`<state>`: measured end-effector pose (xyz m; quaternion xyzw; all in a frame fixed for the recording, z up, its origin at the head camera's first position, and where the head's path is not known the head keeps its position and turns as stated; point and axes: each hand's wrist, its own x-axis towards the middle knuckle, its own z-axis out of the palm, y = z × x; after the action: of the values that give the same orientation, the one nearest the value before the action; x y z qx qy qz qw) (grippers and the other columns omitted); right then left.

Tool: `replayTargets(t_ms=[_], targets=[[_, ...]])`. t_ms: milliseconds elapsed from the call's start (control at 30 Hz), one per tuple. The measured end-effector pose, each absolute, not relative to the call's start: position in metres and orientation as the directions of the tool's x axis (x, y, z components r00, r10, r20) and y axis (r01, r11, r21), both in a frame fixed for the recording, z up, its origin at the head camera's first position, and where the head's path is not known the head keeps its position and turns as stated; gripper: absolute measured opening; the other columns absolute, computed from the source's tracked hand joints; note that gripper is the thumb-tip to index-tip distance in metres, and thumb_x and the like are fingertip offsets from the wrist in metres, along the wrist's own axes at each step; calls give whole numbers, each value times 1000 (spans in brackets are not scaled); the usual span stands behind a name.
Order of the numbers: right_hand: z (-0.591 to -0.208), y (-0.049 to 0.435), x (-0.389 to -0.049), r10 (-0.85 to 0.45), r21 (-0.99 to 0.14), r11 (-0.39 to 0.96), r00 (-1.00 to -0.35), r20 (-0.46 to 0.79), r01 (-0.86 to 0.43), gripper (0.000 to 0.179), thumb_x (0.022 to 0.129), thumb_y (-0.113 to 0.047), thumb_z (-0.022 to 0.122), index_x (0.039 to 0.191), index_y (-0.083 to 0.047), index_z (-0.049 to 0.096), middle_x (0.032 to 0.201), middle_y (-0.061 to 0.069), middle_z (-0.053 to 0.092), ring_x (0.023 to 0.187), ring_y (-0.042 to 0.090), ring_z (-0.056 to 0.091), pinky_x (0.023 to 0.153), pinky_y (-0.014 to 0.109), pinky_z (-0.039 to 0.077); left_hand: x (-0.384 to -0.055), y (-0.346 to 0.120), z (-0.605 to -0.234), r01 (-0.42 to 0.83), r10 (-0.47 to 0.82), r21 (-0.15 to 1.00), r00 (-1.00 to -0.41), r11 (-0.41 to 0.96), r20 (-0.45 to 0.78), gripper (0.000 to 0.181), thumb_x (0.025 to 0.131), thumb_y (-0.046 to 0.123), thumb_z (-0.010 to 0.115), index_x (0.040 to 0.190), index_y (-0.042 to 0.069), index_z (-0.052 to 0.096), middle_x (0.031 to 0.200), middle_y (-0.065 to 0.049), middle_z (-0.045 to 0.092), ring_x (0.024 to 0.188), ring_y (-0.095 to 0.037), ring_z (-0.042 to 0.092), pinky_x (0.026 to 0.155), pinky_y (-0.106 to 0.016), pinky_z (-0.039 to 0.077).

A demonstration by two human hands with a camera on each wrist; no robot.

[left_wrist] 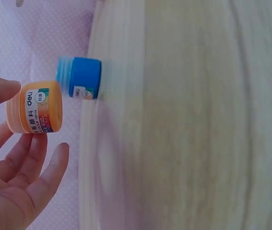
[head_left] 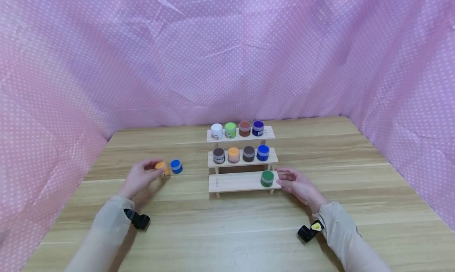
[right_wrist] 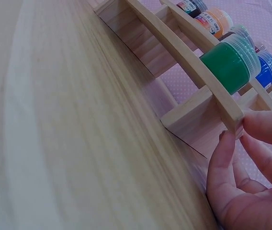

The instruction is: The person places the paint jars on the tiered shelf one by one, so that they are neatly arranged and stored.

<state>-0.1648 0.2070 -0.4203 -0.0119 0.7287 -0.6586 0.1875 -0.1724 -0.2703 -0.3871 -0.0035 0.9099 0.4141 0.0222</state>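
My left hand (head_left: 140, 179) pinches an orange paint jar (left_wrist: 41, 108) with a clear lid between thumb and fingers, at the left of the table. Just beyond it, a blue paint jar (head_left: 176, 166) stands on the wood. My right hand (head_left: 298, 186) holds the right end of the lowest shelf (head_left: 238, 182) of a wooden tiered rack, thumb above and fingers below the board in the right wrist view. Close to those fingertips, a dark green paint jar (right_wrist: 227, 64) sits at the right end of that shelf.
The rack's middle shelf (head_left: 245, 165) carries several jars, among them an orange jar (head_left: 233, 155) and a blue one (head_left: 263, 152). White, light green, brown and dark blue jars line the top shelf (head_left: 268, 134). A pink dotted cloth (head_left: 227, 66) hangs behind the wooden table (head_left: 227, 232).
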Motion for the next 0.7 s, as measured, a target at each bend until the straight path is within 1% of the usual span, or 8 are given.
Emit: replayTargets(t_ms=[133, 233, 367, 567, 700], targets=[[-419, 207, -164, -266, -967, 130, -932, -245, 217, 54, 89, -4, 57, 137, 4, 34, 106, 3, 53, 92, 6, 54, 80, 18, 52, -170, -265, -384, -13, 4, 749, -1000, 662, -21, 54, 87, 45, 61, 125, 8, 55, 121, -12, 60, 113, -23, 50, 88, -26, 43], [-419, 207, -164, -269, -968, 130, -932, -244, 216, 53, 89, -4, 56, 137, 4, 34, 106, 3, 53, 92, 6, 54, 79, 18, 52, -167, -261, -380, -1, 5, 748, -1000, 663, -6, 51, 87, 42, 62, 125, 9, 55, 121, -12, 60, 113, -23, 51, 85, -25, 43], [-418, 207, -164, -274, -967, 135, -929, -247, 216, 53, 90, -5, 56, 137, 5, 34, 107, 3, 54, 91, 6, 55, 79, 18, 51, -163, -255, -377, 14, 4, 751, -1000, 660, 15, 51, 86, 43, 62, 124, 10, 56, 120, -11, 60, 114, -23, 50, 83, -23, 44], [-418, 208, -164, -257, -960, 158, -929, -265, 230, 53, 89, -6, 56, 137, 3, 35, 107, 5, 54, 92, 8, 55, 80, 19, 52, -159, -246, -372, 66, 32, 759, -998, 648, 60, 50, 87, 36, 64, 125, 5, 56, 124, -14, 58, 114, -24, 51, 79, -11, 48], [-419, 209, -164, -260, -962, 155, -930, -260, 226, 54, 89, -6, 56, 137, 3, 34, 107, 5, 53, 92, 9, 55, 80, 19, 52, -156, -241, -369, 77, 38, 763, -997, 641, 68, 49, 87, 36, 64, 125, 6, 56, 124, -13, 57, 113, -21, 51, 81, -12, 49]])
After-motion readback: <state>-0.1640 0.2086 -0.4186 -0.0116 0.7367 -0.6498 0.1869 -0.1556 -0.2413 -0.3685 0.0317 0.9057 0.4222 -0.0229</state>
